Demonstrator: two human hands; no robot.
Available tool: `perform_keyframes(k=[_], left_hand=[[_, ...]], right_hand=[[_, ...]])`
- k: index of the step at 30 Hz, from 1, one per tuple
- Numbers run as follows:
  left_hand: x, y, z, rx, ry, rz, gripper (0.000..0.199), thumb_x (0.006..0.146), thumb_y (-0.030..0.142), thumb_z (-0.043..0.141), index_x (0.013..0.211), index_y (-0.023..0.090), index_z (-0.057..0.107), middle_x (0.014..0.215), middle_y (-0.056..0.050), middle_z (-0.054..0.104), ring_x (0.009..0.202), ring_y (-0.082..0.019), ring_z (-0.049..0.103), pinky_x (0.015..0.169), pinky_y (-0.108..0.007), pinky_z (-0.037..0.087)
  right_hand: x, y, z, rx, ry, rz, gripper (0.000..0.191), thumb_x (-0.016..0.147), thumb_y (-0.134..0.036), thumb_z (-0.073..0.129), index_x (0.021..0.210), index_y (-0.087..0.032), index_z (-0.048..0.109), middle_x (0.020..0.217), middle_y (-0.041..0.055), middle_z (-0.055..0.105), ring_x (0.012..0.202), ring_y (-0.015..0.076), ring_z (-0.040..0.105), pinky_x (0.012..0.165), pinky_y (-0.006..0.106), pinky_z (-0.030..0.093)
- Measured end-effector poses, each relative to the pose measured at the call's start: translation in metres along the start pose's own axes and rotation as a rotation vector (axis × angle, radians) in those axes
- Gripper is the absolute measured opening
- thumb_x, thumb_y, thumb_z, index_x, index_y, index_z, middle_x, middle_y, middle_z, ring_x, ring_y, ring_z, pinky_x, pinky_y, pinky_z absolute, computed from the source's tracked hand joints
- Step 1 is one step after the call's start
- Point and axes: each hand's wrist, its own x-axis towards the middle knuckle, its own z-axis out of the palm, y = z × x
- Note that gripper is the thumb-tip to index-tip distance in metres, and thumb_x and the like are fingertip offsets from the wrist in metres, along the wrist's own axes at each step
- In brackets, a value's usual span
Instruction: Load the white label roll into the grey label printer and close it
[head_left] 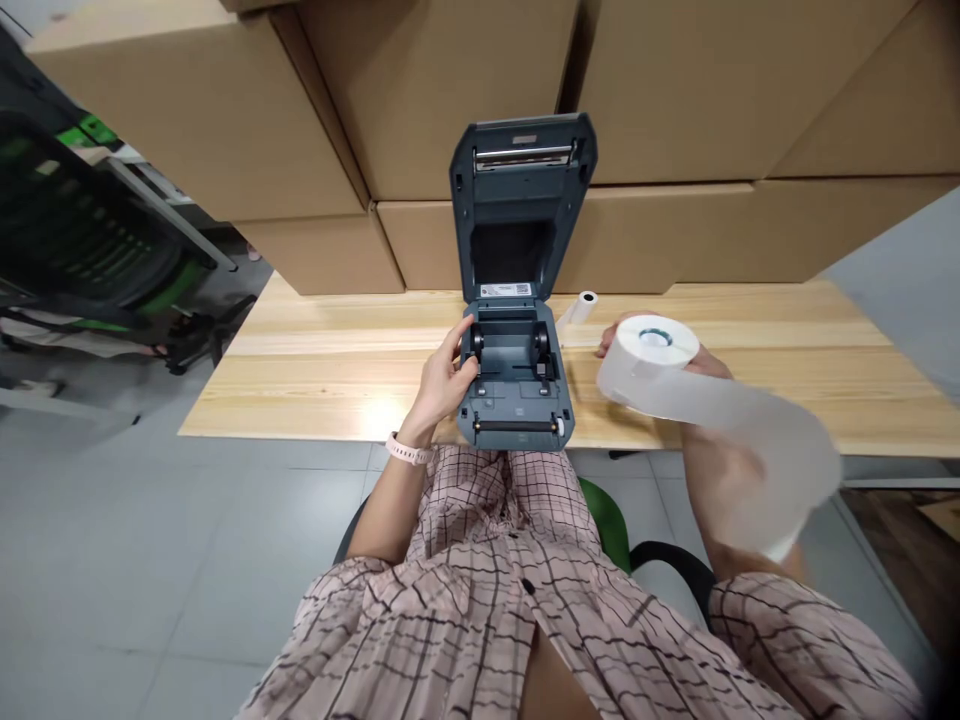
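A dark grey label printer (510, 400) stands on the wooden table with its lid raised and its roll bay bare. My left hand (444, 378) grips the printer's left edge, thumb on the rim near the roll holder. To the right of the printer, my right hand (705, 362) is wrapped round a large white label roll (651, 345), mostly hidden behind it. A long loose strip of the roll trails right and down over my forearm. Behind the roll, a small white paper roll (583, 306) lies on the table beside the printer.
Cardboard boxes (465, 90) are stacked along the back of the wooden table (315, 370), close behind the raised lid. A black and green chair (90, 230) stands at the far left. The table's front edge is near my lap.
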Motion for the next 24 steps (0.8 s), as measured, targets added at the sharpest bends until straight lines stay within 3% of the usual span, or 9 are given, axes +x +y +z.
perform_keyframes(k=[2,3,4,8,14,20,24], left_hand=[[0.001,-0.001,-0.002,-0.01,-0.025,0.02,0.068,0.091,0.025,0.065,0.157,0.03,0.051,0.158,-0.009,0.06,0.137,-0.031,0.063,0.114,-0.052,0.053],[0.002,-0.002,-0.004,-0.014,-0.041,0.036,0.068,0.091,0.027,0.066,0.158,0.031,0.049,0.16,-0.009,0.058,0.14,-0.031,0.061,0.116,-0.053,0.052],[0.003,-0.002,-0.005,-0.018,-0.058,0.054,0.069,0.092,0.028,0.066,0.158,0.031,0.048,0.161,-0.01,0.056,0.143,-0.032,0.059,0.118,-0.054,0.051],[0.006,-0.005,-0.01,-0.014,-0.093,0.085,0.07,0.094,0.031,0.067,0.16,0.033,0.044,0.163,-0.009,0.054,0.15,-0.034,0.053,0.122,-0.057,0.047],[0.004,-0.006,-0.012,0.014,-0.095,0.068,0.068,0.097,0.031,0.065,0.161,0.035,0.043,0.161,-0.007,0.057,0.145,-0.033,0.058,0.119,-0.056,0.051],[-0.001,-0.005,-0.009,-0.003,-0.063,0.016,0.066,0.097,0.027,0.061,0.161,0.035,0.046,0.159,-0.006,0.059,0.136,-0.032,0.064,0.111,-0.053,0.056],[-0.004,-0.005,-0.006,-0.042,-0.056,-0.015,0.06,0.098,0.027,0.057,0.158,0.034,0.051,0.164,-0.008,0.054,0.141,-0.031,0.06,0.114,-0.053,0.053]], right_hand=[[0.027,-0.036,0.01,0.16,-0.263,-0.102,0.085,0.069,-0.088,0.067,0.124,-0.024,0.067,0.119,0.0148,0.076,0.107,0.0326,0.074,0.089,0.043,0.058],[0.043,-0.055,0.016,0.169,-0.427,-0.163,0.085,0.062,-0.079,0.081,0.126,-0.024,0.067,0.123,0.0123,0.076,0.11,0.0319,0.073,0.093,0.043,0.058],[0.058,-0.073,0.023,0.096,-0.499,-0.217,0.083,0.06,-0.07,0.087,0.127,-0.024,0.068,0.125,0.0099,0.075,0.11,0.0302,0.072,0.094,0.042,0.057],[0.096,-0.115,0.056,-0.339,-0.573,-0.179,0.066,0.07,-0.047,0.084,0.129,-0.024,0.068,0.124,0.0074,0.076,0.105,0.0287,0.071,0.09,0.041,0.056],[0.109,-0.103,0.088,-0.608,-0.654,-0.102,0.07,0.075,-0.05,0.079,0.136,-0.021,0.062,0.136,0.0133,0.071,0.12,0.0381,0.068,0.094,0.046,0.053],[0.124,-0.093,0.099,-0.679,-0.772,-0.062,0.064,0.083,-0.052,0.075,0.135,-0.017,0.062,0.138,0.0173,0.071,0.121,0.0409,0.069,0.096,0.049,0.054],[0.113,-0.089,0.102,-0.704,-0.719,-0.097,0.069,0.091,-0.055,0.068,0.146,-0.015,0.059,0.146,0.0203,0.066,0.129,0.0453,0.065,0.103,0.058,0.053]])
